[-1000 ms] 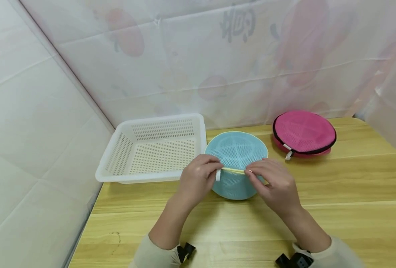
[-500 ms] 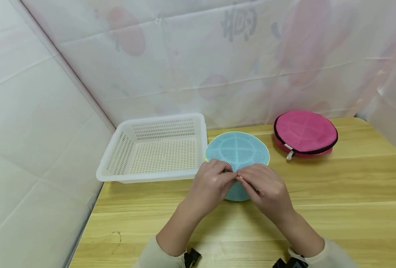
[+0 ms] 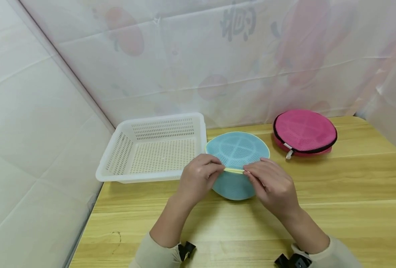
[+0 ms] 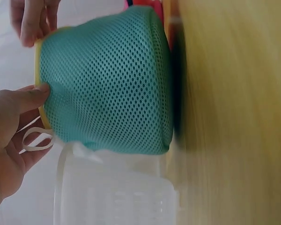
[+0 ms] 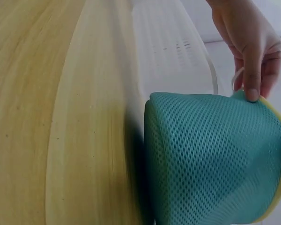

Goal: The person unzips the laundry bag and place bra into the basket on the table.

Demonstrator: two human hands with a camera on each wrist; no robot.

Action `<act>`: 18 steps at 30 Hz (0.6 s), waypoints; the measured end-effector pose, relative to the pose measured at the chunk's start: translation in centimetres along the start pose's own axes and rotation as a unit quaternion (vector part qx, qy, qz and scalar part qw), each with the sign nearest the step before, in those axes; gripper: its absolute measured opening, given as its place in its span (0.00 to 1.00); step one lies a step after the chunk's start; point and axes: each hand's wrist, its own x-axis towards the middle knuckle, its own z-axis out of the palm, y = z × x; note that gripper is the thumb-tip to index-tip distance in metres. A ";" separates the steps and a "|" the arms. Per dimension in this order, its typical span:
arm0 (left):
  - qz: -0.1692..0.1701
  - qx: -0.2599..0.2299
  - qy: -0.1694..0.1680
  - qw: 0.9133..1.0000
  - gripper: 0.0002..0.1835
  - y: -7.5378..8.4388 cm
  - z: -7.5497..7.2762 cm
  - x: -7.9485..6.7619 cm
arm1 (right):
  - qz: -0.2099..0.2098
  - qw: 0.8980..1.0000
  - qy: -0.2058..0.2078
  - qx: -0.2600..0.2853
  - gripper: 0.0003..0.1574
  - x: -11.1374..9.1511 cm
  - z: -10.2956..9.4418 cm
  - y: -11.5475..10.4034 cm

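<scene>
A round light-blue mesh laundry bag [image 3: 237, 147] stands on the wooden table, its near yellow-edged rim [image 3: 234, 171] drawn in a straight line between both hands. My left hand [image 3: 198, 180] pinches that rim on the left, thumb on the outside in the left wrist view. On the right, my right hand [image 3: 274, 184] pinches the same rim between thumb and fingers, a short stretch away. Beside the left fingers hangs a small white loop [image 4: 26, 140] from the edge. The mesh side wall [image 5: 220, 154] bulges out below the rim. Only a sliver of the right hand shows in the right wrist view.
A white perforated plastic basket [image 3: 151, 176] sits right against the bag's left side. At the back right lies a pink mesh bag [image 3: 305, 130] with a black zip edge and a white tag. Printed cloth [image 3: 184, 56] hangs behind the table [image 3: 352, 223].
Half a second ago both hands met at the middle of the rim. Since then they have slid apart to either side, as they were one second ago, with the yellow edge showing between them.
</scene>
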 end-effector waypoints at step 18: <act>0.049 0.076 -0.001 0.996 0.05 2.7 0.9 0.0 | 0.031 0.997 -0.016 0.067 0.20 -0.8 1.2 -0.5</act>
